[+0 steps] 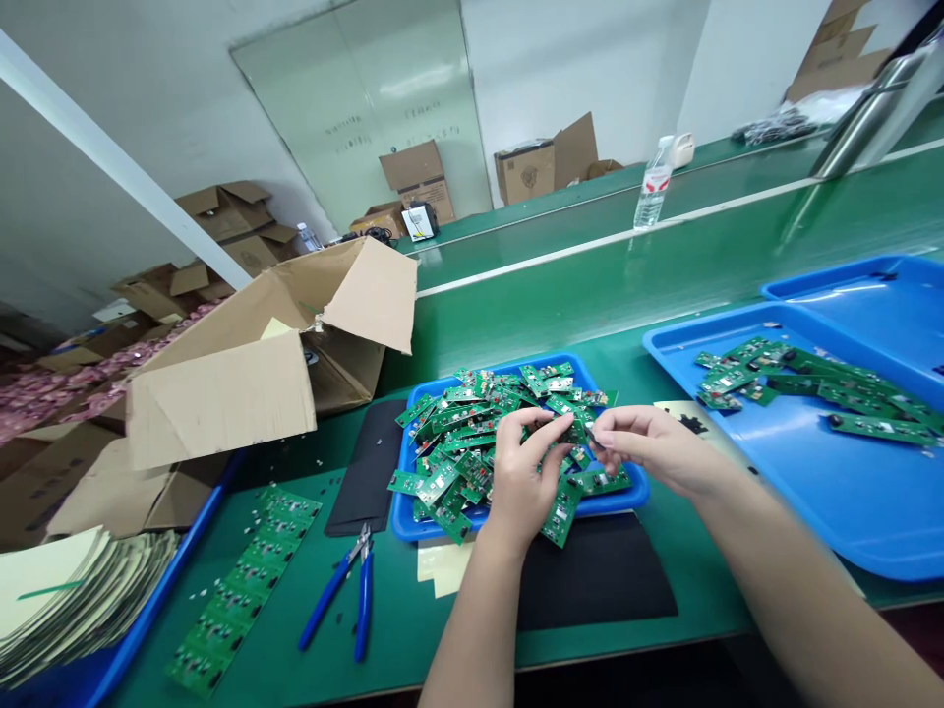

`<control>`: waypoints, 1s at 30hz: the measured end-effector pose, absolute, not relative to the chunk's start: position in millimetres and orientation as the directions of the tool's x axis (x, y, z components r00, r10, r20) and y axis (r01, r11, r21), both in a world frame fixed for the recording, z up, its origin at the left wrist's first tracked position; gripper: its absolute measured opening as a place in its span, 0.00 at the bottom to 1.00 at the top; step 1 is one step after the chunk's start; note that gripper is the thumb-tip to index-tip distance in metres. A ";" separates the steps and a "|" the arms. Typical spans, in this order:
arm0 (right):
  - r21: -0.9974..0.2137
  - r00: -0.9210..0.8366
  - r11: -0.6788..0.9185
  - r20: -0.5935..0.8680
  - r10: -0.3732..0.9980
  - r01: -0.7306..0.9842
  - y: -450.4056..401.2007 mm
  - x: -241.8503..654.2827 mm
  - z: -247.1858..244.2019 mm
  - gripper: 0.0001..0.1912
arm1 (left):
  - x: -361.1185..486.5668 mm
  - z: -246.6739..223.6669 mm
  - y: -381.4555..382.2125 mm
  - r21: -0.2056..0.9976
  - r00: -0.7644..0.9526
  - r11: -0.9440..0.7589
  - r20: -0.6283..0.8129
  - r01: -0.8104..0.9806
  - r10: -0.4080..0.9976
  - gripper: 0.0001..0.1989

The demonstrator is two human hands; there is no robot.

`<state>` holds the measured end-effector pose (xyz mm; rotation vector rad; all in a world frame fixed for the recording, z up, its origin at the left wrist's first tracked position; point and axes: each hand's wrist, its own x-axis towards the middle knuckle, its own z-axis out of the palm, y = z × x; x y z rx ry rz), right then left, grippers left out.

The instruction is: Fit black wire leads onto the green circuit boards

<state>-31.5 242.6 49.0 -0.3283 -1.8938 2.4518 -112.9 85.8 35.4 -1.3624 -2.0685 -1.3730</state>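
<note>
Both my hands are above a blue tray [404, 521] heaped with small green circuit boards [472, 418]. My left hand [516, 477] is closed, thumb and forefinger brought together over the right part of the heap. What it pinches cannot be told apart from the boards behind. Close beside it, my right hand [653, 447] pinches a small black piece [594, 438] between its fingertips. A sheet of black pieces [689, 423] on pale backing lies partly under my right forearm. Blue-handled cutters [343, 595] lie with handles spread, left of the tray.
A joined panel of circuit boards [240, 600] lies at the left, near stacked pale sheets [66, 600]. Black sheets [605, 580] lie before the tray. A cardboard box [228, 393] stands behind left. Another blue tray [782, 492] at right holds more boards. A water bottle [653, 187] stands farther back.
</note>
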 end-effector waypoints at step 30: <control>-0.821 -0.980 -0.554 -0.194 0.050 0.134 228.8 -37.7 43.4 0.14 | -109.5 29.0 90.9 0.938 -0.749 -0.086 0.321 0.336 0.580 0.16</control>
